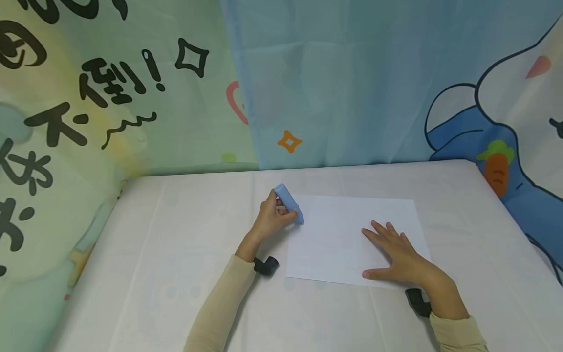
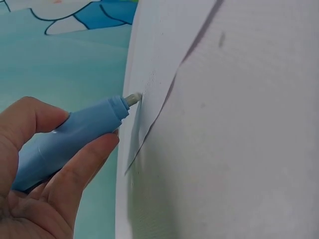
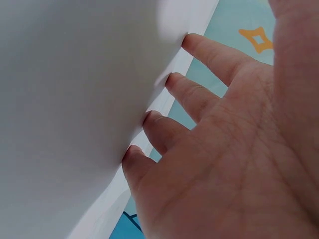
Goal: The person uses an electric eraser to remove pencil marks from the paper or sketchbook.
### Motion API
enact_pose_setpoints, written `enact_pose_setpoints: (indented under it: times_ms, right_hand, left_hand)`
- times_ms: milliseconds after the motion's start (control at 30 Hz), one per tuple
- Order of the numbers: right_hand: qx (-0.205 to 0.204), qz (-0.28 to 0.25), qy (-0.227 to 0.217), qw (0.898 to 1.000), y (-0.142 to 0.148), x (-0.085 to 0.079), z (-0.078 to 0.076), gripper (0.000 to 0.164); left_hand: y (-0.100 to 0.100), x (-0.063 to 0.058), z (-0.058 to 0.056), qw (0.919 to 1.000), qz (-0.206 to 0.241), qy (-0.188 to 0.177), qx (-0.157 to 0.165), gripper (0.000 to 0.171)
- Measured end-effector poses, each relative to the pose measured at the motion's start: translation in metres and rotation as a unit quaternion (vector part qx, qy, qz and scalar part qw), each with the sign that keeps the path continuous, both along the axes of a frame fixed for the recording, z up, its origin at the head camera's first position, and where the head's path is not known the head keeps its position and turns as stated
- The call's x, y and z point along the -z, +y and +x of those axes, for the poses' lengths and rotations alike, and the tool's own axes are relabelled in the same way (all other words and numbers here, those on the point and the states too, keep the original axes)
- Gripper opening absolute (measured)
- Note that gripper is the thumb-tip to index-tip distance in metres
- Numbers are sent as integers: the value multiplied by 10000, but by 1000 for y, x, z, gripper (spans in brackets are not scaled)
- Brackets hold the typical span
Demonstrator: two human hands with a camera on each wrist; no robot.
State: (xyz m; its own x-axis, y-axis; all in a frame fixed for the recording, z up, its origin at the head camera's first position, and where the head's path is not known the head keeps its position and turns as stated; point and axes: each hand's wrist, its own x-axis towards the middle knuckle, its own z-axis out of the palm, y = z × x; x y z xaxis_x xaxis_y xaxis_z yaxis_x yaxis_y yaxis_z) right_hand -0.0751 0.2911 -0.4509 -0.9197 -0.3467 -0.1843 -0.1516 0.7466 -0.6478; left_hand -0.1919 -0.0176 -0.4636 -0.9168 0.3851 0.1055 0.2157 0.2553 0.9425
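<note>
Both arms wear long, cream-coloured sleeves ending just short of the wrists. A small black camera mount sits strapped under each wrist, just behind the left hand (image 1: 270,217) and the right hand (image 1: 398,254). Both hands are bare.

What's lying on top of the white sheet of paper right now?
The right hand rests flat on the paper, fingers spread. The left hand holds a blue glue stick with its tip at the paper's left edge. Whatever lies beneath the palm is hidden.

Left hand (image 1: 271,218) curled, gripping; right hand (image 1: 396,252) flat, fingers spread.
</note>
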Motion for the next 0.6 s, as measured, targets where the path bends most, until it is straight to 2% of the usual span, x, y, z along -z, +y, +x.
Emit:
enact_pose_setpoints:
  times_ms: [267, 600]
  right_hand:
    - [2, 25, 14, 10000, -1, 0, -1, 99]
    - [-4, 26, 61, 10000, -1, 0, 0, 99]
  left_hand:
    - [-1, 0, 0, 9997, -192, 144, -31, 43]
    - [-3, -2, 0, 9994, -352, 54, 45, 40]
